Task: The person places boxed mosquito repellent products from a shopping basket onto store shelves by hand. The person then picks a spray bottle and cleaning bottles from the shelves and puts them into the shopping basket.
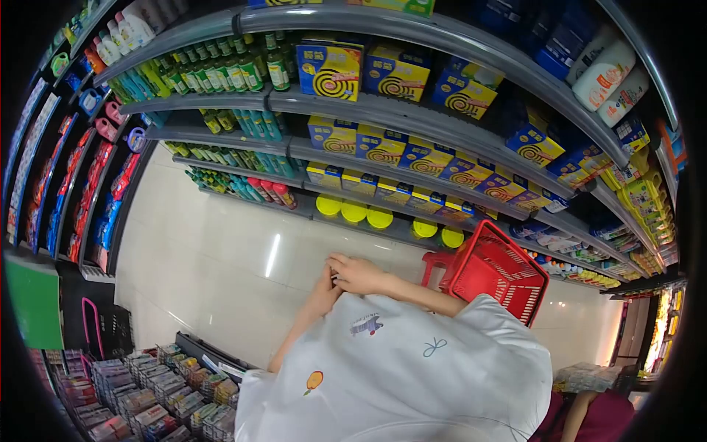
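My left hand and my right hand meet in front of the white shirt, over the pale tiled floor. The right hand's fingers lie curled across the left hand's fingertips, and both hands look closed. Whatever may be between them is hidden or too small to name. To the right of my right forearm, a red basket stands beside a red stool, close to the shelves. Neither hand touches the basket.
Shelves ahead hold yellow-and-blue boxes, green bottles and yellow tubs. Red and blue packs hang at the left. Small packages fill a low display at bottom left. A person in maroon is at bottom right.
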A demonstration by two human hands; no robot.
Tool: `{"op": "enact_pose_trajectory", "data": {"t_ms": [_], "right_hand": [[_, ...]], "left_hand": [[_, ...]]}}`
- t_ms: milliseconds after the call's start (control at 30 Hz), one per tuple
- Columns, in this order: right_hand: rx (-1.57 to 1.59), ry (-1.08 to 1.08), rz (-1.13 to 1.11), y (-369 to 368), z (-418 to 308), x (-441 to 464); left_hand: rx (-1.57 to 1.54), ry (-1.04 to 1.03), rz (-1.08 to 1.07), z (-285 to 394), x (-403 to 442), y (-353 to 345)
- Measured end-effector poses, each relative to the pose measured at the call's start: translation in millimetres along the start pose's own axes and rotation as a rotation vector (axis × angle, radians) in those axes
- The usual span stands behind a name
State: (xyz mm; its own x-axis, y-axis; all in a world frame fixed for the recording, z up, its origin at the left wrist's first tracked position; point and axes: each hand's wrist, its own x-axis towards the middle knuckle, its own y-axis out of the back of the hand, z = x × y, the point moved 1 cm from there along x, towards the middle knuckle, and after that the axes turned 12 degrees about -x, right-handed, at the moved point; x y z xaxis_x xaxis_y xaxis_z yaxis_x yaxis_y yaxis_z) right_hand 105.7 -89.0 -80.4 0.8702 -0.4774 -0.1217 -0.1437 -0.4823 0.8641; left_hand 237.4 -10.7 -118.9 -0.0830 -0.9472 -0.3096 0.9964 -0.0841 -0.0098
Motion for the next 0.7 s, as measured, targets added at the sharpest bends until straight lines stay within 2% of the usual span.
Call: {"op": "enact_pose_trajectory", "data": {"t_ms": [33, 133, 233, 267, 333, 433, 533, 700], "right_hand": [[-0.009, 0.018, 0.01, -4, -7, 10], [-0.013, -0.038, -0.079, -13, -18, 21], [0.032, 0.004, 0.013, -18, -9, 24], [0.028, -0.046, -0.097, -10, -8, 25], [0.028, -0.034, -0.069, -16, 0, 29], [0.043, -0.045, -0.124, -22, 3, 45], [0.082, -0.03, -0.194, -24, 8, 76], [0.147, 0.056, -0.277, -6, 16, 147]], "left_hand": [[0.054, -0.036, 0.02, -1, -4, 10], [-0.055, 0.072, -0.014, -33, 2, 25], [-0.136, 0.063, -0.147, -49, 13, 29], [-0.158, 0.068, -0.164, -52, 16, 31], [-0.207, 0.078, -0.194, -58, 23, 36], [-0.192, 0.011, -0.188, -92, 32, 48], [-0.167, 0.051, -0.111, -120, 45, 68], [-0.094, 0.071, -0.002, -81, 66, 123]]}}
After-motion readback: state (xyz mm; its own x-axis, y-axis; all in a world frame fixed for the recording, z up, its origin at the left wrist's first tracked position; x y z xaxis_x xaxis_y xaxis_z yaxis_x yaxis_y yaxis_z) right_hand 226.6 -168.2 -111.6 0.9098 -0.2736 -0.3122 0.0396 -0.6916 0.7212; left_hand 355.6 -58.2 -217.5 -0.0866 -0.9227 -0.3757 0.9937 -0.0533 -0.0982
